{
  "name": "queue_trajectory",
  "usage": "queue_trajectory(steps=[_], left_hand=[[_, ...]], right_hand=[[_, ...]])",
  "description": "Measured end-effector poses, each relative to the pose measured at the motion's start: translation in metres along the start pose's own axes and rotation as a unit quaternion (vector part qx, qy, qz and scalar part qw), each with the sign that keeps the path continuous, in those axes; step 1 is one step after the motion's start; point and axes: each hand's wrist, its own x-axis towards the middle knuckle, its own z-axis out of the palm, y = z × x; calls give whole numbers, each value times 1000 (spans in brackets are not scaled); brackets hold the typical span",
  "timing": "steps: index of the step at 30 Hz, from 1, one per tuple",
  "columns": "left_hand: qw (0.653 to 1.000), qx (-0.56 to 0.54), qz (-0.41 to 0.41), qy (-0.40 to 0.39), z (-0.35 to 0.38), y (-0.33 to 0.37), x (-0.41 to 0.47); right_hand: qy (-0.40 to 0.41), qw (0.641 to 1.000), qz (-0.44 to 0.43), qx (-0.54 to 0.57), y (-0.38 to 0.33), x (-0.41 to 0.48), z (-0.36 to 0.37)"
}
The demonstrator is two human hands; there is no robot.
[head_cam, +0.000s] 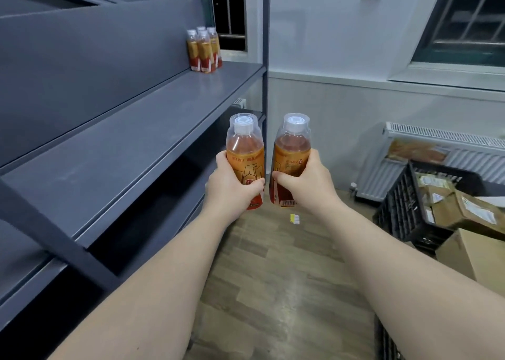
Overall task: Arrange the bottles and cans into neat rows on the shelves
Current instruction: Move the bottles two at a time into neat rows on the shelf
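My left hand [228, 189] grips an orange-labelled bottle [245, 155] with a white cap, upright, in front of the grey shelf unit. My right hand [306, 182] grips a second bottle [291, 153] of the same kind, tilted slightly, right beside the first. Both bottles hang in the air off the right edge of the middle shelf [153, 130]. Several matching bottles [204, 49] stand grouped at the far end of that shelf against the back panel.
The shelf's corner post [265, 59] rises just behind the held bottles. A lower shelf [153, 209] lies in shadow. A black crate [404, 204] and cardboard boxes [475, 215] sit on the wood floor at right, a radiator [426, 165] behind them.
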Motion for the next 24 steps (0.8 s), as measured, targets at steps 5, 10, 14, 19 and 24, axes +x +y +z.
queue_trajectory(steps=[5,10,14,19,24], left_hand=[[1000,11,11,-15,22,2,47],[999,11,27,-36,41,2,109],[998,-1,36,-53,52,6,158],[996,-8,52,-71,67,11,209],[995,-14,59,-77,85,17,250]], right_hand=[[13,1000,19,-10,13,44,-2],[38,999,26,-12,15,99,0],[54,998,33,-12,9,140,2],[77,996,42,-4,11,184,6],[84,995,49,-5,22,222,1]])
